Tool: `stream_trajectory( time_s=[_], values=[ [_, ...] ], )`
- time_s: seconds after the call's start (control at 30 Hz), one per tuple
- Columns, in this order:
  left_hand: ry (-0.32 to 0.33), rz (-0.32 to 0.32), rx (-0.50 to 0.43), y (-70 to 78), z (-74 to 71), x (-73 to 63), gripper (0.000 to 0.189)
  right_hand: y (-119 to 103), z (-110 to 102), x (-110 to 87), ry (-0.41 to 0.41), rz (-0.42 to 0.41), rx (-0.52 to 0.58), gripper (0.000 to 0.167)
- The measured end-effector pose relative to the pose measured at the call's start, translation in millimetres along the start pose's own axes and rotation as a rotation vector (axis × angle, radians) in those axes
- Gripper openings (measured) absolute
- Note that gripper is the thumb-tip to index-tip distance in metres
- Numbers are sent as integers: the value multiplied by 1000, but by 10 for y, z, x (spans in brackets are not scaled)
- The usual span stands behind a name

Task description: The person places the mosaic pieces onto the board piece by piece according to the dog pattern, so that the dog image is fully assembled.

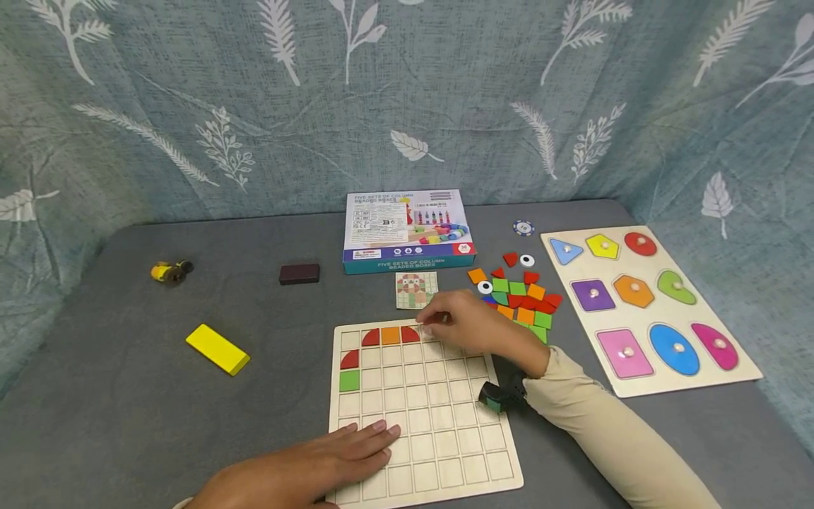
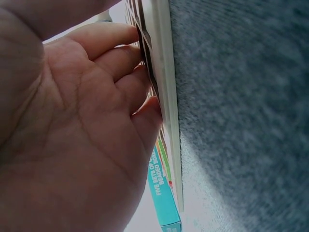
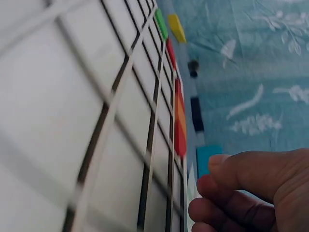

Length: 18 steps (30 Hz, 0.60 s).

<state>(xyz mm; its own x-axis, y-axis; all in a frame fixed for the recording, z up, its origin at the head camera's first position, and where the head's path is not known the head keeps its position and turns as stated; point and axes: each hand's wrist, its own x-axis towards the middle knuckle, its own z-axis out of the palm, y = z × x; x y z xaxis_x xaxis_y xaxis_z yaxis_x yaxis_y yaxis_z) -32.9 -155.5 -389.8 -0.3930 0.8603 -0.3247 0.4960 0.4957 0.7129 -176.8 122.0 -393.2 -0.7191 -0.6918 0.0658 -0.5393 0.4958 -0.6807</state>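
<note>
A pale wooden grid board (image 1: 422, 417) lies flat at the front. My left hand (image 1: 318, 456) rests on its lower left part with straight fingers; in the left wrist view the same hand (image 2: 82, 111) touches the board's edge (image 2: 166, 87). Above the board's top edge is my right hand (image 1: 461, 322), its thumb and fingers loosely bent beside a red quarter-round tile (image 1: 410, 334). In the right wrist view no piece shows between the thumb and fingers of this hand (image 3: 251, 188). An orange square tile (image 1: 391, 336) and a green square tile (image 1: 349, 380) sit in grid cells, with other red tiles.
Loose coloured tiles (image 1: 518, 288) lie right of the board, near a shape puzzle (image 1: 604, 332). A picture card (image 1: 407, 300) and a box (image 1: 407, 258) stand beyond. Leftward are a yellow block (image 1: 217, 349), a dark block (image 1: 299, 274) and a small toy (image 1: 170, 272).
</note>
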Motion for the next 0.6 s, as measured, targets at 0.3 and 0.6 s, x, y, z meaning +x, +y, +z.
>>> stream_trajectory(
  time_s=[0.3,0.6],
  values=[
    [19,7,-9,22,-2,-29,81,280,-304,-156,66,113,7,16],
    [21,8,-15,25,1,-22,82,600,-753,-186,180,233,-41,20]
  ],
)
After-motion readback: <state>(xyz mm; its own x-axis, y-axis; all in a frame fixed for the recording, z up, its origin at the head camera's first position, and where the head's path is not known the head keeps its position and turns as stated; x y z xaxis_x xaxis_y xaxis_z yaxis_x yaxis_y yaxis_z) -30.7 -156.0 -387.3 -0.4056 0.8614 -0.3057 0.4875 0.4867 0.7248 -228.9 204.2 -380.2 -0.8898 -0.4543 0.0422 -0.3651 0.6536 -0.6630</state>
